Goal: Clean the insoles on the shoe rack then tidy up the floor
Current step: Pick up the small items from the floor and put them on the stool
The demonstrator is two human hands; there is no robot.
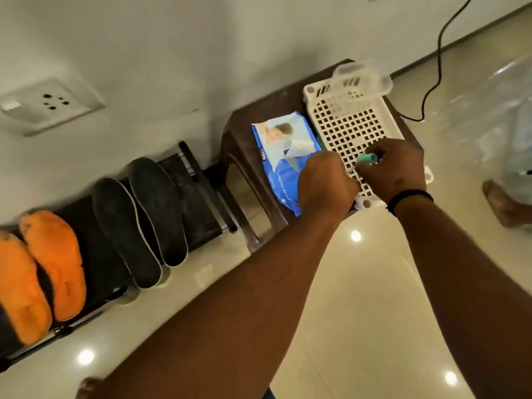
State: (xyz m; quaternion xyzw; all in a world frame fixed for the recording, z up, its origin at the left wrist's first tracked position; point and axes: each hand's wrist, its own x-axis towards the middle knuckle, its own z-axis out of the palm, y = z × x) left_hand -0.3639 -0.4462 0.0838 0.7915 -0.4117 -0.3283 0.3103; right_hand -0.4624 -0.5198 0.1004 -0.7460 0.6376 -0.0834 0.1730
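insoles: two dark insoles (141,223) and two orange insoles (43,272) lie side by side across the top of the shoe rack (198,197), toes toward the wall, heels overhanging its front edge.
handling: judged light, thin and flexible; likely to bend if lifted by one end. best held at the overhanging heel or pinned flat mid-length while wiping. the surfaces look grimy, so grip may be poor once damp.
left hand (325,185): curled, fingertips meeting the right hand over the near edge of the stool top; it appears to pinch something small, but what cannot be told.
right hand (394,171): curled round a small teal object (367,159), held above the white perforated tray (354,125).
stool (241,133): brown, just beside the right end of the rack; carries the blue wipes pack (288,156) on its left side and the tray on its right.
clear lid (362,82): rests on the far end of the tray.
obstructions: both forearms cross the floor (345,283) in front of the stool; a black cable (437,67) trails down the wall to the floor beyond it.
other: wall socket (51,105) above the rack; a bare foot (501,203) on the floor at right.
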